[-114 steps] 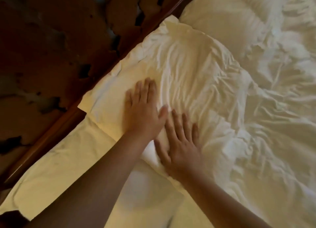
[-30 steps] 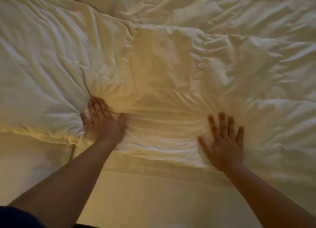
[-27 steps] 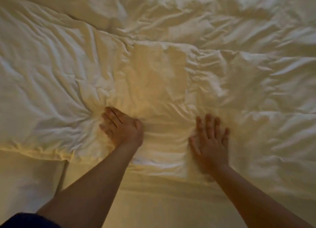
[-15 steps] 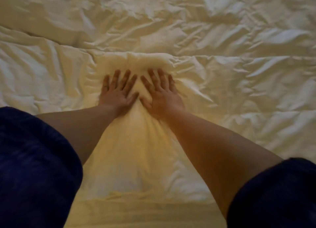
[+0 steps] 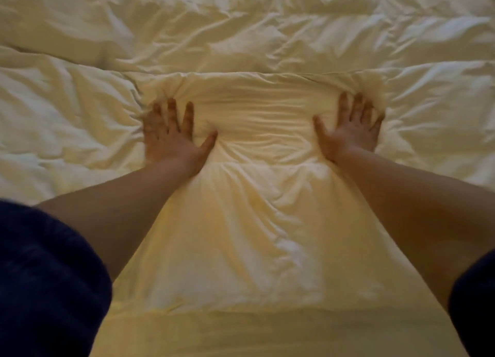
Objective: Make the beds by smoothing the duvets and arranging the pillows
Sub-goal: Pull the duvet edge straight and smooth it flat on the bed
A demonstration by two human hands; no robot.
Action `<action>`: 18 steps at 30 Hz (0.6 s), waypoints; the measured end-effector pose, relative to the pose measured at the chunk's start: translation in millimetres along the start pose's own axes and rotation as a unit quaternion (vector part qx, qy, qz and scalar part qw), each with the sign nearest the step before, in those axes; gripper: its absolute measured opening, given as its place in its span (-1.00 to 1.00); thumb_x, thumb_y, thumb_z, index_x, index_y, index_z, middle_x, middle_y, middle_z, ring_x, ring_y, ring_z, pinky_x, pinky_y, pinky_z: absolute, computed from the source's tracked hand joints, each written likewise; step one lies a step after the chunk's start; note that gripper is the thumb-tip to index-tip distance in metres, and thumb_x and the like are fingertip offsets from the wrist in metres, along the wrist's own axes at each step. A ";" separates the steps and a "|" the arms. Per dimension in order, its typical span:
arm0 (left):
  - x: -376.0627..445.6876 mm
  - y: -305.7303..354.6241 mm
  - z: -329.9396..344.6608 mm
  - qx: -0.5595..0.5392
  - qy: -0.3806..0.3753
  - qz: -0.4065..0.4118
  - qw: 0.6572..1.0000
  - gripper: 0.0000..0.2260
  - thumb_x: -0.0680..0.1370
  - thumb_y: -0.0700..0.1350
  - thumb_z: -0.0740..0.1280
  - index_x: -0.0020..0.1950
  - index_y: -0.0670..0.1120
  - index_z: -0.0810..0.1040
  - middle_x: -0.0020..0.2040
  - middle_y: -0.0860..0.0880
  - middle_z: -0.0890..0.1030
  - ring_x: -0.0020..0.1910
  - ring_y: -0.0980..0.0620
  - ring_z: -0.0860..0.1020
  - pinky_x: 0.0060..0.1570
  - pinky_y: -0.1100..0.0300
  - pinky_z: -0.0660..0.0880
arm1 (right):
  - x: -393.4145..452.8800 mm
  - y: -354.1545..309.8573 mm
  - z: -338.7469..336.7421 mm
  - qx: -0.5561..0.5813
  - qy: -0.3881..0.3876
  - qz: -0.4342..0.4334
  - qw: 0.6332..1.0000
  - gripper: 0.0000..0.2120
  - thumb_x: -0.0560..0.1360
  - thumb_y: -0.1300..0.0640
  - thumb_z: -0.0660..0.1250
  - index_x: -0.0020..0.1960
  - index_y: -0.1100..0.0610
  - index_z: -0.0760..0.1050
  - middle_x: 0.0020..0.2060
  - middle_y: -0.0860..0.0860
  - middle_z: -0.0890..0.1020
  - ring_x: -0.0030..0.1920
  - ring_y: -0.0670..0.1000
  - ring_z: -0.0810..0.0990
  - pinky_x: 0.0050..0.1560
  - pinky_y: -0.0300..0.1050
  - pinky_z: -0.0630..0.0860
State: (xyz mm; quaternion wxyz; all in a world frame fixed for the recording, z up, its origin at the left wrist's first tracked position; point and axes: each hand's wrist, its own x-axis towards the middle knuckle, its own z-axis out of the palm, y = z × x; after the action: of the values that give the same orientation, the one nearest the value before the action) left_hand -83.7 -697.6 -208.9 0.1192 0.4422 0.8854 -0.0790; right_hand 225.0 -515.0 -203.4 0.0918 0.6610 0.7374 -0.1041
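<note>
A cream-white duvet fills the whole view, wrinkled across the far half and at both sides. My left hand lies flat on it left of centre, fingers straight and spread. My right hand presses flat on it right of centre, fingers spread too. Between the two hands the fabric is drawn into tight horizontal creases. Both bare forearms reach in from the bottom corners. No pillow is in view.
A fold line runs across the duvet beyond my hands. A smoother flat band of bedding lies along the near edge. My dark blue sleeves cover the lower left and lower right corners.
Half a second ago my hands lay side by side at the centre of the duvet. They have slid apart, left hand leftward and right hand rightward, stretching the fabric between them.
</note>
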 end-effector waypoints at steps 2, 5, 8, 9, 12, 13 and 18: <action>-25.1 20.9 -4.2 -0.025 -0.001 -0.040 0.999 -0.20 0.57 0.45 -0.18 0.69 0.04 -0.19 0.68 -0.09 -0.21 0.64 -0.20 -0.25 0.55 -0.28 -0.27 | -32.5 -4.2 6.0 0.024 0.017 -0.044 0.999 -0.26 0.62 -0.32 -0.08 0.71 -0.08 -0.17 0.69 0.00 -0.22 0.68 0.12 -0.23 0.60 0.35 -0.23; -102.4 45.9 14.0 -0.086 0.046 0.081 0.992 -0.26 0.63 0.34 -0.07 0.70 -0.05 -0.06 0.70 -0.09 -0.08 0.66 -0.17 -0.14 0.57 -0.27 -0.21 | -136.1 -1.0 28.0 0.042 0.025 -0.220 0.974 -0.30 0.61 -0.25 0.01 0.71 -0.13 -0.05 0.70 0.01 -0.13 0.69 0.13 -0.19 0.61 0.34 -0.18; -199.6 50.2 60.4 -0.068 0.045 0.177 0.981 -0.25 0.63 0.31 0.00 0.70 -0.08 -0.05 0.70 -0.06 -0.05 0.67 -0.13 -0.11 0.57 -0.29 -0.10 | -245.0 32.0 63.3 0.007 0.005 -0.293 0.956 -0.29 0.65 -0.29 0.05 0.71 -0.13 -0.08 0.70 -0.01 -0.07 0.69 0.12 -0.13 0.62 0.34 -0.05; -215.6 46.5 70.3 -0.062 0.037 0.177 0.982 -0.25 0.62 0.31 0.02 0.70 -0.07 -0.06 0.70 -0.04 -0.06 0.67 -0.11 -0.11 0.57 -0.28 -0.09 | -261.6 49.1 72.2 -0.005 0.012 -0.298 0.955 -0.28 0.64 -0.30 0.07 0.71 -0.12 -0.06 0.70 -0.02 -0.04 0.69 0.12 -0.10 0.62 0.33 -0.02; -222.0 28.5 78.9 -0.049 0.045 0.174 0.982 -0.24 0.60 0.34 0.03 0.70 0.00 -0.06 0.70 0.00 -0.04 0.67 -0.09 -0.09 0.58 -0.25 -0.12 | -260.9 101.9 79.3 -0.024 0.031 -0.266 0.963 -0.24 0.60 -0.34 0.13 0.70 -0.14 0.00 0.70 -0.03 0.01 0.69 0.08 -0.03 0.63 0.30 -0.01; -219.3 20.7 78.3 -0.038 0.049 0.178 0.982 -0.24 0.59 0.35 0.03 0.70 0.02 -0.06 0.70 0.01 -0.04 0.67 -0.09 -0.08 0.59 -0.23 -0.13 | -253.8 118.2 77.9 -0.028 0.030 -0.251 0.967 -0.23 0.58 -0.36 0.13 0.70 -0.14 -0.01 0.70 -0.04 0.00 0.69 0.07 -0.03 0.63 0.28 -0.02; -219.4 -5.5 70.5 -0.017 -0.025 0.051 0.998 -0.29 0.64 0.36 -0.10 0.69 0.04 -0.20 0.69 -0.05 -0.20 0.66 -0.11 -0.15 0.57 -0.19 -0.20 | -228.7 176.8 60.5 -0.050 -0.004 -0.120 0.991 -0.19 0.56 -0.45 -0.02 0.70 -0.16 -0.12 0.70 -0.08 -0.10 0.69 0.06 -0.10 0.63 0.26 -0.12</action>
State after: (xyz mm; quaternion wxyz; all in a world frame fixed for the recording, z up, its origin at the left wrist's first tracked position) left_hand 49.2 -885.9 -214.6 0.1521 0.4826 0.8597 -0.0688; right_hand 425.6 -731.8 -204.9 0.1147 0.5619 0.8153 -0.0796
